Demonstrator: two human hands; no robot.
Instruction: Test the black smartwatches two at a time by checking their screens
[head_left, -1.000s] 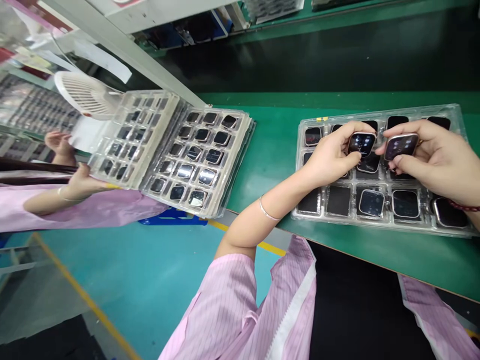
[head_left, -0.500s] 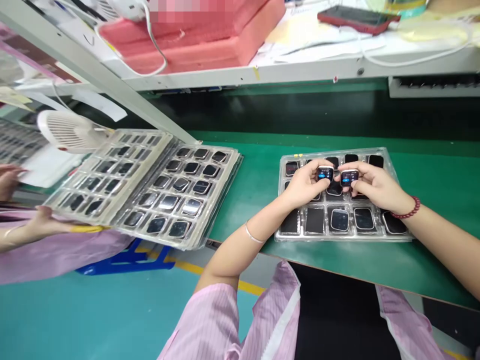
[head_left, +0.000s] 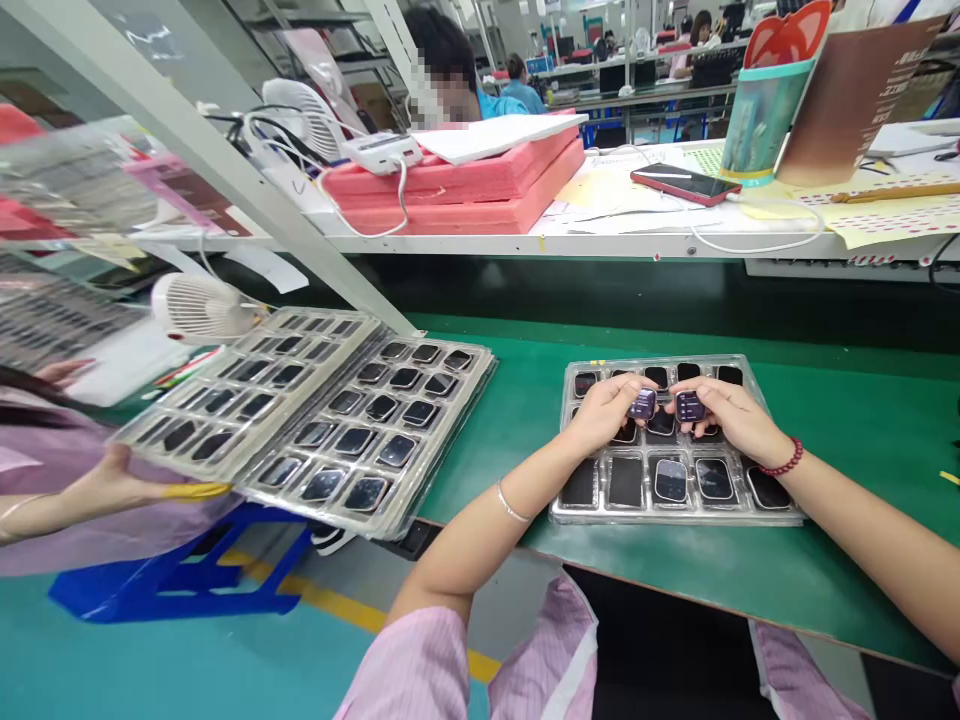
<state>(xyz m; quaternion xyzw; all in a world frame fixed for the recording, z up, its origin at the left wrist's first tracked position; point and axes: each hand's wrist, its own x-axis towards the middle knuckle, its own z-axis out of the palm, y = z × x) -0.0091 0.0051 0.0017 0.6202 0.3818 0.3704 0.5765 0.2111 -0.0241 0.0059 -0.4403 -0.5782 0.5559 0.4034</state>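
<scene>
Between its thumb and fingers my left hand (head_left: 606, 410) pinches a smartwatch without a strap (head_left: 643, 403), its screen lit. Close beside it, my right hand (head_left: 731, 415) grips a second lit smartwatch (head_left: 689, 405) the same way. Both are held above a clear plastic tray (head_left: 679, 518) on the green bench. Square-faced dark watches, such as one watch (head_left: 670, 480) in the front row, lie in its pockets. My hands and the held watches hide part of the middle row.
At the left stand stacked clear trays (head_left: 330, 500) of watches; a co-worker's hand (head_left: 112, 485) holds the left stack's edge. A white fan (head_left: 202, 308) is behind them. On the shelf lie pink foam blocks (head_left: 465, 215), a phone (head_left: 686, 184) and a cup (head_left: 766, 120).
My view has tilted up, showing more of the shelf and the room beyond. Both watch screens have changed display, from blue buttons to purplish screens. My hands stay over the tray.
</scene>
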